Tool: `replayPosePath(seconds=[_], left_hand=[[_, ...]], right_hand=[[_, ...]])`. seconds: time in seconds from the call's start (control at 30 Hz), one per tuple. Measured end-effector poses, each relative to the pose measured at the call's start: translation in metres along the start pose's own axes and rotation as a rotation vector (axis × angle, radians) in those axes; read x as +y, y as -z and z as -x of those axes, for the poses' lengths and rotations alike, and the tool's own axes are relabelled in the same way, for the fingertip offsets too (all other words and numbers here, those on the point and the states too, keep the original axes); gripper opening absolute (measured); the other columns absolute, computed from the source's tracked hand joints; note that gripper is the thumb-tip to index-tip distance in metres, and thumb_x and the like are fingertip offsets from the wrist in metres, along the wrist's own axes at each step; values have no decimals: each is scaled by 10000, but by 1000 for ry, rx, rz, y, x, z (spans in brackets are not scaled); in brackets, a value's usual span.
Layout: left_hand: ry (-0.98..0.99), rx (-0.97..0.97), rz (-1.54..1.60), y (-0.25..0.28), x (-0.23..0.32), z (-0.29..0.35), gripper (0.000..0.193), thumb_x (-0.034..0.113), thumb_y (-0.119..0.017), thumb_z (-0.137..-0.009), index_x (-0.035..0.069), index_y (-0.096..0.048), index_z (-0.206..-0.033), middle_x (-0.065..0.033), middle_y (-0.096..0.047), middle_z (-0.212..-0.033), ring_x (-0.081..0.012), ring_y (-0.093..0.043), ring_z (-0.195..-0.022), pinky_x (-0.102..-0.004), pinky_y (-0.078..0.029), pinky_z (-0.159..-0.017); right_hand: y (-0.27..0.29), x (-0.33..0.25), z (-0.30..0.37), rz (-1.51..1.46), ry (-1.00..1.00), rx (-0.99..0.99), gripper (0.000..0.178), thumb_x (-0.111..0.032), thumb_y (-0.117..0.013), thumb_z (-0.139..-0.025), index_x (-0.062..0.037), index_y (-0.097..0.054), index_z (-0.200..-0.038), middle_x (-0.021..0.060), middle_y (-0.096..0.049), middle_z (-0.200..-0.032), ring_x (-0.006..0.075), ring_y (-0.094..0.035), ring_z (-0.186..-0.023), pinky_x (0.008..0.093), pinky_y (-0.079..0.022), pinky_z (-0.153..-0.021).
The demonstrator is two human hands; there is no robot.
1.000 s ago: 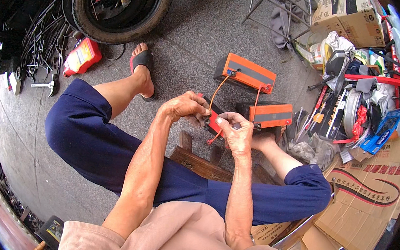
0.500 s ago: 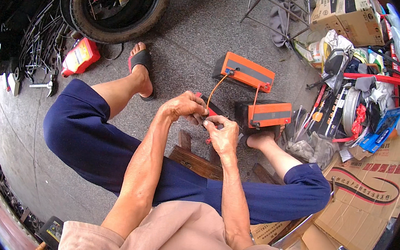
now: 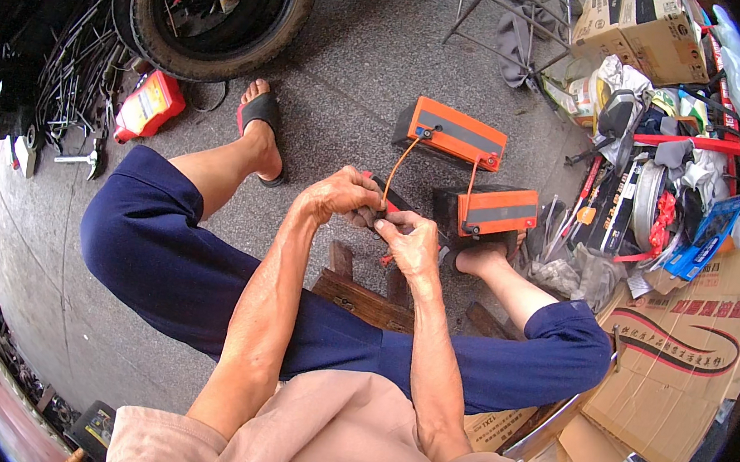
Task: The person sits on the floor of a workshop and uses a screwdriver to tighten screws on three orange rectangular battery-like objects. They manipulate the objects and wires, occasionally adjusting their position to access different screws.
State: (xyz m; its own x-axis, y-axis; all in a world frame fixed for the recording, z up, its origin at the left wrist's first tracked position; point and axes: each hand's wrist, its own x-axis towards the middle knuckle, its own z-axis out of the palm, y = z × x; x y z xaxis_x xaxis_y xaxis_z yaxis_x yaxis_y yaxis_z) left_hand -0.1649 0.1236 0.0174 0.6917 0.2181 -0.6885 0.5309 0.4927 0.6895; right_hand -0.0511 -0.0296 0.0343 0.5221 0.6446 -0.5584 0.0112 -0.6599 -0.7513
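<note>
My left hand (image 3: 343, 194) is closed, its fingertips pinched on the lower end of an orange wire (image 3: 401, 160). That wire rises to a terminal on the far battery (image 3: 459, 133), a black block with an orange top and grey stripe. Against the left fingertips, my right hand (image 3: 411, 243) is also closed in a pinch; what lies between its fingers is hidden. A similar orange-topped battery (image 3: 497, 212) stands nearer, beside my right foot. A short red wire (image 3: 473, 179) links the two. Partly covered by my hands, a red and black object (image 3: 399, 201) shows just beyond them.
Below my hands is a low wooden stool (image 3: 362, 301). Tyres (image 3: 294, 12), a red bottle (image 3: 151, 106) and a hammer (image 3: 86, 160) lie on the left. To the right are piled parts, a wire spool (image 3: 649, 203) and flattened cardboard (image 3: 675, 357). A metal-framed stool (image 3: 513, 19) stands far off.
My right hand has shifted very slightly, its fingers now closer against the left fingertips. The left hand keeps its pinch on the orange wire, and the batteries stay put.
</note>
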Motion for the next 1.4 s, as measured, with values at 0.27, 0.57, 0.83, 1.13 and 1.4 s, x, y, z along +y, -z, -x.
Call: replayPosePath(seconds=[0.27,0.57,0.83,1.13,1.4], left_hand=[[-115,23,-60,5,19,11,225,173,-649,-835,-8,-755,-917,-80,-716,-759,-141,-665,-675,-282,-534,-617],[-152,72,-99,11,16,4,183,162,-711,-810,6,-755,-894,-29,-673,-702,-101,-582,-609,-281,-468,-560],[65,275,-593,2,5,-7,347,138,-738,-634,22,-767,-959,-203,-736,-952,-325,-725,-932,-401,-561,-830],[-28,380,-660,2,-9,-15,312,171,-721,-596,-2,-755,-853,-196,-711,-748,-286,-719,-713,-394,-553,-669],[-11,378,-672,3,-11,-14,323,197,-724,-604,3,-754,-861,-210,-710,-769,-317,-718,-730,-413,-558,-701]], right_hand=[[11,-1,-3,-295,29,-86,211,-84,-785,-809,50,-729,-962,47,-693,-790,82,-588,-655,246,-473,-578],[-1,-16,-9,-145,84,-76,187,-94,-744,-795,37,-757,-927,29,-691,-724,75,-583,-633,251,-466,-577],[-33,8,-17,222,31,37,253,-207,-738,-778,-40,-773,-966,173,-739,-826,278,-724,-756,382,-544,-717],[-35,-4,-15,281,32,38,260,-243,-739,-764,-71,-780,-954,199,-729,-866,361,-716,-839,424,-550,-781],[-38,-4,-10,226,-26,109,237,-184,-795,-738,-28,-779,-915,127,-752,-809,204,-719,-732,335,-540,-693]])
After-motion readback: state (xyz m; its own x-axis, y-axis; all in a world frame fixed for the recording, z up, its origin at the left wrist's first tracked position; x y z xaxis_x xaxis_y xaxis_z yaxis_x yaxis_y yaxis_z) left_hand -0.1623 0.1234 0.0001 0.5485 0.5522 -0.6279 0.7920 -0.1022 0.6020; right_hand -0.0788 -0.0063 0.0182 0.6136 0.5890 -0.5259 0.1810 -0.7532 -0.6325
